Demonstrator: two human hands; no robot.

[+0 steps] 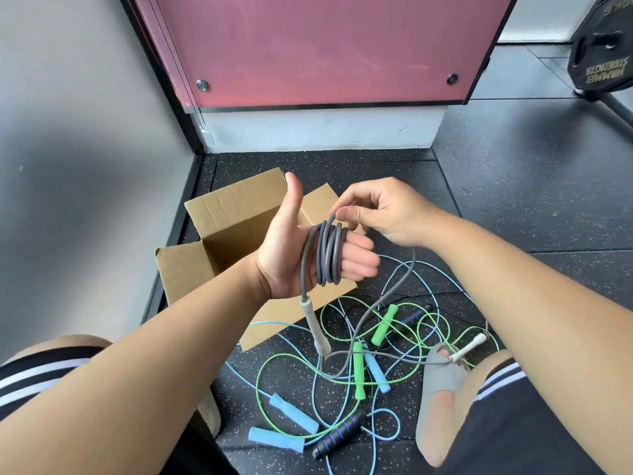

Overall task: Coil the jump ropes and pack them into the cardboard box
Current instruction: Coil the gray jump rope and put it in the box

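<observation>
Several turns of a grey jump rope [328,255] are wound around the fingers of my left hand [291,255], whose thumb points up. One grey handle [315,329] hangs below that hand. My right hand [380,210] pinches the same rope just above the coil, and the loose grey cord runs down from it to the floor. An open cardboard box [222,234] stands on the floor behind and below my left hand. A tangle of green [383,323], light blue [294,413] and black [339,437] jump ropes lies on the floor in front of me.
The floor is dark speckled rubber matting [479,200]. A pink panel [308,46] and a grey wall [68,132] close off the corner behind the box. A black weight plate [603,46] stands at the far right. My knees and a grey-socked foot [442,378] frame the ropes.
</observation>
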